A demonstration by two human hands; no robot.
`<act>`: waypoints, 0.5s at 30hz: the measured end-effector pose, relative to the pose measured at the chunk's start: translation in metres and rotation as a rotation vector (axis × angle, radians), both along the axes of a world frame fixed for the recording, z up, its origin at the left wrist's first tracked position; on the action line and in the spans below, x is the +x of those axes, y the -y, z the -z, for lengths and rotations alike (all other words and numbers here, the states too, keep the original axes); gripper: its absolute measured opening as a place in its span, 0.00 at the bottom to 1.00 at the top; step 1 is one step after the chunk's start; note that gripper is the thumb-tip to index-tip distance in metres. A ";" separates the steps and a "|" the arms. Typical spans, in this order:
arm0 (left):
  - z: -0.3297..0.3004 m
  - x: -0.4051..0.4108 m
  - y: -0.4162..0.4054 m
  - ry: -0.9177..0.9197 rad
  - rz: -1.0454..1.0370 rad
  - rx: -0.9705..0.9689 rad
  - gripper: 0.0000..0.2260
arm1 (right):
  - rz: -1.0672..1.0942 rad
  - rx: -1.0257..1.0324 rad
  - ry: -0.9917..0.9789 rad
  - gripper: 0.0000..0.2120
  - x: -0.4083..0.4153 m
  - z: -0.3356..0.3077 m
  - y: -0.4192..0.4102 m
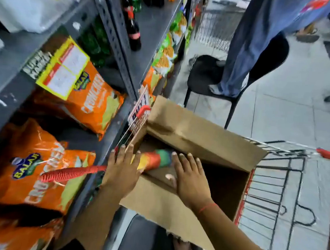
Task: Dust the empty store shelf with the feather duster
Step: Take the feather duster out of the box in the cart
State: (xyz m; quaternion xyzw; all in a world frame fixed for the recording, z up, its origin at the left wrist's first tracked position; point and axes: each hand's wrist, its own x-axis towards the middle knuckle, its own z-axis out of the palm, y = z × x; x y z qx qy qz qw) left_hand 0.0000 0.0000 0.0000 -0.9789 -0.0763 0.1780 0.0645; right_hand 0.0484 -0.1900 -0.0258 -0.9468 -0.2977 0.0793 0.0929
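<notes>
The feather duster (153,159) has a red ribbed handle and a yellow, red and green head. Its head lies in an open cardboard box (189,130), and its handle sticks out left over the grey store shelf (109,138). My left hand (122,170) lies on top of the duster where handle meets head. Its fingers are straight and the thumb is hidden, so a grip cannot be made out. My right hand (189,176) hovers over the box's near flap with fingers spread and nothing in it.
Orange snack bags (90,103) fill the shelf at left, with soda bottles (135,31) higher up. The box sits in a wire shopping cart (273,192) with red handles. A person stands on a black chair (203,76) in the aisle ahead.
</notes>
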 end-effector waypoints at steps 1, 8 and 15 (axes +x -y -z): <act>0.014 0.000 -0.002 -0.027 -0.033 0.016 0.27 | -0.006 -0.002 0.002 0.29 -0.002 0.010 -0.005; 0.057 0.003 -0.014 -0.207 -0.140 0.140 0.24 | -0.036 -0.041 -0.055 0.30 -0.018 0.049 -0.027; 0.061 0.009 -0.014 -0.147 -0.202 0.121 0.17 | -0.054 -0.044 -0.102 0.29 -0.022 0.055 -0.038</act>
